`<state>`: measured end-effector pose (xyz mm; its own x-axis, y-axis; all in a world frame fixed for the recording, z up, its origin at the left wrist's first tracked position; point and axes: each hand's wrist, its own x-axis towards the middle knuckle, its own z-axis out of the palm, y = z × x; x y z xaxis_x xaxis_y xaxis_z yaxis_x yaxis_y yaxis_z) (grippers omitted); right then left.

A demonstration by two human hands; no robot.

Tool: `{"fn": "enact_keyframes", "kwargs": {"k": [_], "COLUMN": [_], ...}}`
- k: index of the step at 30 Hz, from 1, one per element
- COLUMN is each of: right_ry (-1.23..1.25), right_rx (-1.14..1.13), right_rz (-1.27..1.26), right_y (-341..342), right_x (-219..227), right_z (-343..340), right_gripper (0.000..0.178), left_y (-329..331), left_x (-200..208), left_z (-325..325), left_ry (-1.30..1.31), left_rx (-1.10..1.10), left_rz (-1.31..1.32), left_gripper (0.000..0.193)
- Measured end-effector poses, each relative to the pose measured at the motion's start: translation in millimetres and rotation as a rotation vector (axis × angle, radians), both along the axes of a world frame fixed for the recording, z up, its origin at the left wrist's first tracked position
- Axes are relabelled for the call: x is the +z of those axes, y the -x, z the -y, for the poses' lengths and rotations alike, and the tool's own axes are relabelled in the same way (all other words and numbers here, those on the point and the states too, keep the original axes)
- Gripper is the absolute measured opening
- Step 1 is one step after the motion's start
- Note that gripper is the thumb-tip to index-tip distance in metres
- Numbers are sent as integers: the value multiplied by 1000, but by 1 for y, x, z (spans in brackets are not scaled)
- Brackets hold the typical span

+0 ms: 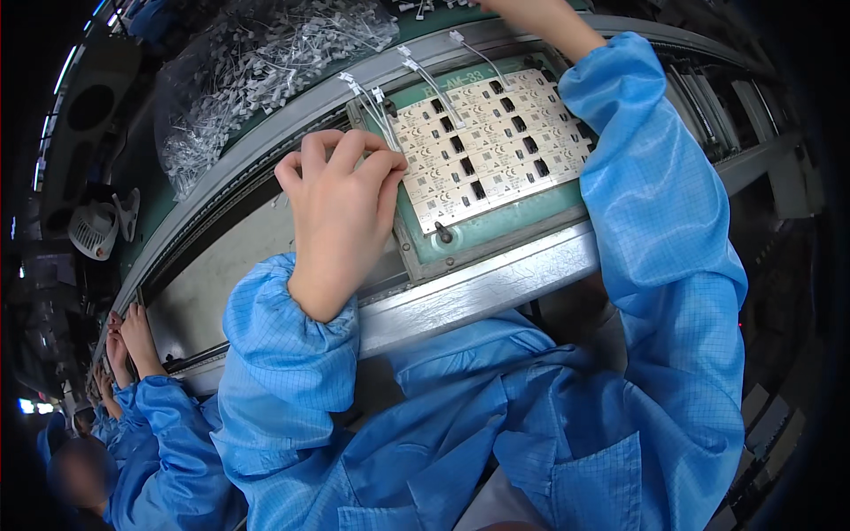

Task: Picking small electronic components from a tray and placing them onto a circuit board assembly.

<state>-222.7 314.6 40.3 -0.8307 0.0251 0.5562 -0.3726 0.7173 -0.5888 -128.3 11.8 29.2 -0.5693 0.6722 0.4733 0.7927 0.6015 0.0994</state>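
A cream-white circuit board panel [496,146] with rows of black parts lies in a green fixture [522,226]. My left hand [343,190] is at the panel's left edge, its fingers bent and thumb and fingertips drawn together. Whatever they pinch is hidden. Just above those fingertips, thin white wires [386,129] with small white connectors lean over the fixture's edge. More wires with white connectors [430,81] stretch from the panel's upper side toward the back. My right hand [540,16] reaches past the far side, its fingers cut off by the picture's top edge.
Behind the rail, a clear plastic bag [266,80] is heaped with white connector wires. A metal rail [478,288] runs along the near side of the fixture. A small white fan [94,228] stands at far left. Further left, co-workers' hands [137,341] are over the line.
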Motion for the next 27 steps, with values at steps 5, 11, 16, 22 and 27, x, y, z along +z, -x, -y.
{"fn": "enact_keyframes", "kwargs": {"k": [5,11,16,22,27], "right_ry": [383,376,455,629,628], "right_rx": [58,72,99,187,253], "right_rz": [94,71,18,34,154], "right_y": [-9,-16,-25,-49,-67], "right_x": [19,29,25,14,-4], "right_z": [-19,-31,-56,-52,-64], "right_gripper": [12,11,10,10,17], "left_y": [-3,-4,-14,-30,51], "left_x": [3,3,2,13,37], "left_z": [-5,-9,-25,-19,-64], "left_ry": [16,86,138,166,266], "left_rx": [28,20,-49,18,-37], "left_rz": [32,-130,-210,-86,-59], "left_gripper": [6,7,7,15,15]}}
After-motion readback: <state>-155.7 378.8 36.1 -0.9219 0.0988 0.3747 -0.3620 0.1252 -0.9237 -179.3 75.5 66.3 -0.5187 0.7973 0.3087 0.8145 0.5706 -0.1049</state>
